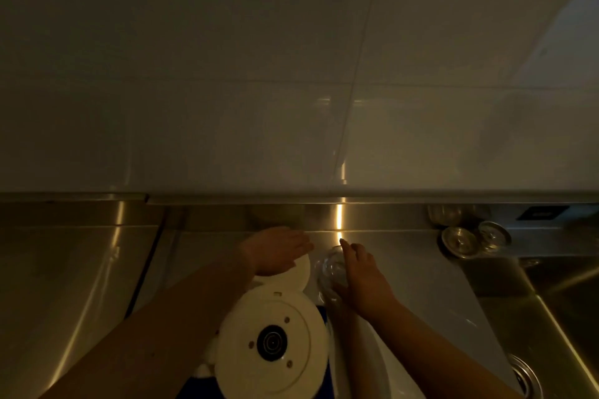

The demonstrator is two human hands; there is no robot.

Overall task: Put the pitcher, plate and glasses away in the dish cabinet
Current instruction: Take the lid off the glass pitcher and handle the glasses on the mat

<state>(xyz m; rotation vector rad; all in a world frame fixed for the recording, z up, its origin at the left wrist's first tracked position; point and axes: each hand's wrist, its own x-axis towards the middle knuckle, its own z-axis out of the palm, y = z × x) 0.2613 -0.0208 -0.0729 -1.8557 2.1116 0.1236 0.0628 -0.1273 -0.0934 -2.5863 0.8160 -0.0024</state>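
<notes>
Near the back edge of the steel counter, both hands reach for the dishes.

Right hand lies over a clear glass standing just left of its fingers, which curl around its side; in this dim light the grip seems only partly closed. Left hand is flat, fingers straight, resting on a white plate behind the white pitcher. Right hand is nearer the glass, so lifting it looks like the coming move. More glasses stand well apart toward the counter's back right.
</notes>
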